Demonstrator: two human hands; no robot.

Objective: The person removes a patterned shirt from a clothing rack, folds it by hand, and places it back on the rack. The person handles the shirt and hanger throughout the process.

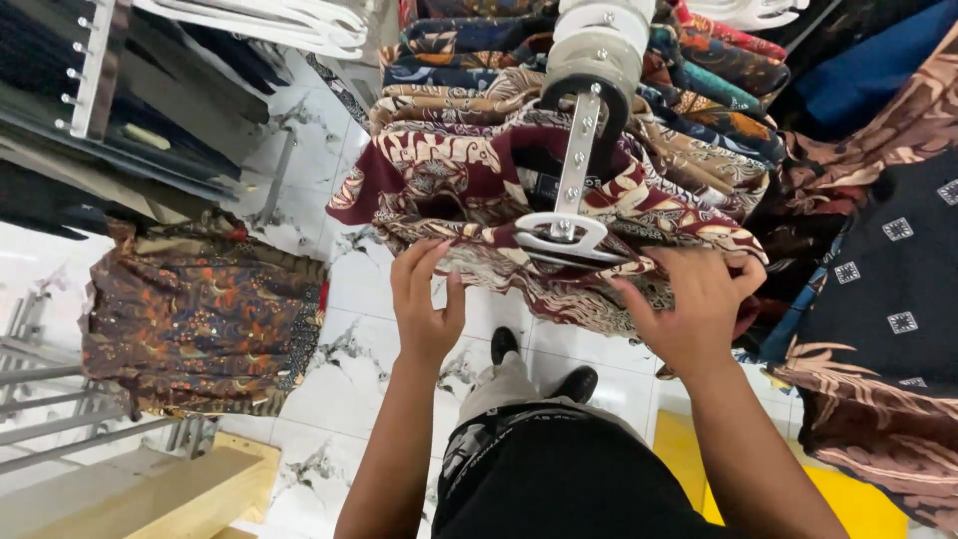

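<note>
Two hands on one shirt: your left hand (427, 299) has its fingers together, tips touching the lower edge of the maroon patterned shirt (439, 175) at the front of the rack, thumb tucked under the fabric. Your right hand (694, 304) curls over the same hem, fingers loosely bent on the cloth. I can't tell how firmly either pinches. That shirt hangs on a hanger on the metal rack arm (577, 160), frontmost of a packed row; I count roughly six or seven shirts behind it. I'd guess it's light, soft and floppy, so hold it by the shoulders or hanger. One more patterned shirt (200, 319) hangs off to your left.
</note>
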